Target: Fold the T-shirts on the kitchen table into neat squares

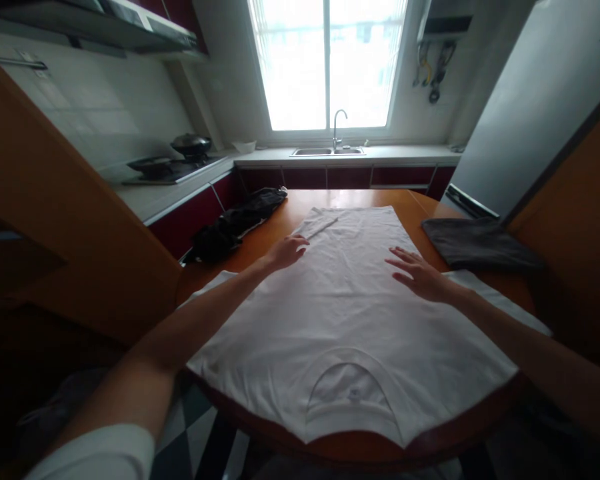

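Observation:
A white T-shirt (350, 313) lies spread flat on a round wooden table (415, 203), its collar toward me at the near edge. My left hand (287, 251) rests on the shirt's left side, fingers curled loosely on the cloth near a folded strip. On the shirt's right side my right hand (420, 272) lies flat with its fingers spread, palm down. Neither hand holds anything that I can see.
A dark garment (237, 223) lies at the table's far left edge, and a folded grey cloth (480, 243) at the right. Beyond are a counter with a stove and pans (180, 157), a sink (330, 150) under the window, and a fridge (535, 113) at the right.

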{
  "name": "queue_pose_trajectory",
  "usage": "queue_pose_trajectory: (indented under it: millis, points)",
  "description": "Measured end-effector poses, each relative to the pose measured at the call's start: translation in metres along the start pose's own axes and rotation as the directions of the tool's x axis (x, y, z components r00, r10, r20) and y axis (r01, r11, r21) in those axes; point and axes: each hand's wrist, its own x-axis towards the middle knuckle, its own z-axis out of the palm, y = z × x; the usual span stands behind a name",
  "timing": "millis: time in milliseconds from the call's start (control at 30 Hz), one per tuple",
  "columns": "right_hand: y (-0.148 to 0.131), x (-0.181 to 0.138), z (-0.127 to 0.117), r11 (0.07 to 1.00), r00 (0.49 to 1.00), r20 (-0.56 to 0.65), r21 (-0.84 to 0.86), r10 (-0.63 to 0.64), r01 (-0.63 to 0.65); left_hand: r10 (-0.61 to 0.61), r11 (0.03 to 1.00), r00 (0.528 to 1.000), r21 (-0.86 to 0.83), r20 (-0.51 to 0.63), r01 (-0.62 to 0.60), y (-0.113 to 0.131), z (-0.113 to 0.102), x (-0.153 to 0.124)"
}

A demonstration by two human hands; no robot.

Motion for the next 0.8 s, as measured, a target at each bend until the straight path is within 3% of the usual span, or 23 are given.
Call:
queue_pose_trajectory:
  millis: [133, 200, 267, 400, 567, 600, 667, 733, 800]
  points:
    - [0.004, 0.042, 0.023, 1.000, 1.000, 0.014, 0.002, -0.001, 0.001, 0.068, 0.991, 0.998, 0.113, -0.002, -0.067, -0.016, 0.028, 0.067]
    - [0.007, 0.046, 0.030, 1.000, 0.999, 0.031, 0.007, -0.022, 0.022, 0.119, 0.978, 0.992, 0.166, 0.032, -0.123, -0.026, 0.039, 0.087]
    - [0.012, 0.044, 0.033, 0.999, 0.997, 0.053, 0.013, -0.047, 0.047, 0.082, 0.975, 0.995, 0.204, 0.049, -0.090, -0.041, 0.045, 0.100]
    - [0.035, 0.042, 0.030, 0.999, 0.998, 0.054, 0.017, -0.039, 0.038, -0.160, 0.954, 0.987, 0.252, -0.025, 0.161, -0.087, 0.035, 0.108]
    - [0.081, 0.078, 0.033, 0.999, 0.998, -0.049, 0.020, 0.044, -0.043, -0.423, 0.846, 0.884, 0.263, -0.200, 0.464, -0.130, 0.019, 0.105]
    - [0.090, 0.091, 0.035, 0.998, 0.995, -0.070, 0.012, 0.068, -0.067, -0.421, 0.841, 0.875, 0.259, -0.238, 0.475, -0.131, 0.020, 0.105]
    - [0.110, 0.119, 0.043, 0.991, 0.986, -0.105, -0.008, 0.131, -0.132, -0.342, 0.880, 0.905, 0.251, -0.254, 0.403, -0.125, 0.028, 0.107]
    - [0.128, 0.147, 0.052, 0.976, 0.968, -0.130, -0.016, 0.215, -0.219, -0.265, 0.928, 0.949, 0.221, -0.173, 0.299, -0.116, 0.041, 0.111]
    - [0.144, 0.172, 0.062, 0.948, 0.941, -0.133, -0.011, 0.313, -0.317, -0.276, 0.940, 0.958, 0.186, -0.075, 0.285, -0.111, 0.053, 0.117]
